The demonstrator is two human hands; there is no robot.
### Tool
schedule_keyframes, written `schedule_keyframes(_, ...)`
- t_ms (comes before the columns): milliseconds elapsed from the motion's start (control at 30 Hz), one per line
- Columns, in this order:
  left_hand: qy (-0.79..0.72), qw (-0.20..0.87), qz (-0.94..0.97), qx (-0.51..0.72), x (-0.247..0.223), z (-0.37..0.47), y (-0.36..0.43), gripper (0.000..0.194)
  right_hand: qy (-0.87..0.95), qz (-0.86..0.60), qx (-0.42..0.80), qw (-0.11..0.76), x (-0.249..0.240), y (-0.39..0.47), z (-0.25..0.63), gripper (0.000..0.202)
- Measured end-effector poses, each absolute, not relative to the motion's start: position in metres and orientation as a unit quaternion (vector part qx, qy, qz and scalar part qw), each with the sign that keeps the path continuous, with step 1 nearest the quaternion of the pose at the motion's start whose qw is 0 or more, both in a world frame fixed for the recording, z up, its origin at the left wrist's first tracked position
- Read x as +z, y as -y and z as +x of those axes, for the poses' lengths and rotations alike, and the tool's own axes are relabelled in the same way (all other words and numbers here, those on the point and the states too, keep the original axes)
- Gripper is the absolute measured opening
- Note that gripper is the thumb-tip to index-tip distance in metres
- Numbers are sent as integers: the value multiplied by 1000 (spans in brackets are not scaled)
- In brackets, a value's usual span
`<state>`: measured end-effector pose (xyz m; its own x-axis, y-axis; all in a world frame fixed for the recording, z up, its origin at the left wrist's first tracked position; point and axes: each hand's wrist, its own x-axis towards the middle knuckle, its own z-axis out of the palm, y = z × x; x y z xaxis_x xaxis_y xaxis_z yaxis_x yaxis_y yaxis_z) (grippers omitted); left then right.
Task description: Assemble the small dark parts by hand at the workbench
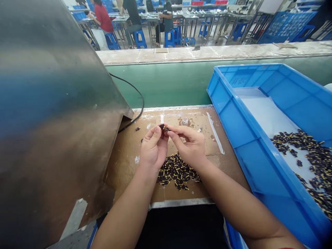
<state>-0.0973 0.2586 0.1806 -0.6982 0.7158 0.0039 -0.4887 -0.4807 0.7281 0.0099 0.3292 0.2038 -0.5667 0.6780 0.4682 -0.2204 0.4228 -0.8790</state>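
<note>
Between my two hands, above the cardboard-covered worktop point(127, 162), is a small black-and-yellow part point(165, 128). My left hand point(155, 145) pinches its dark end between thumb and fingers. The thumb and forefinger of my right hand point(188, 141) close on its other end, where a bit of yellow shows. Its exact kind is too small to make out. Below my hands lies a loose pile of similar black-and-yellow parts point(176, 173), partly covered by my right wrist.
At right stands a blue plastic crate point(241, 138), holding many similar parts point(311, 155) on a white sheet. A large metal housing point(57, 103) fills the left side, with a black cable point(141, 95) behind it. Beyond a green belt point(166, 83), people sit or stand at benches.
</note>
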Motion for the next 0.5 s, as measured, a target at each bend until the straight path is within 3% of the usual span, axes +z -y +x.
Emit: schedule_keyframes(500,-415,255,213,847,187,-93,-261,19,772,-146,440,435,210,-337,17,26)
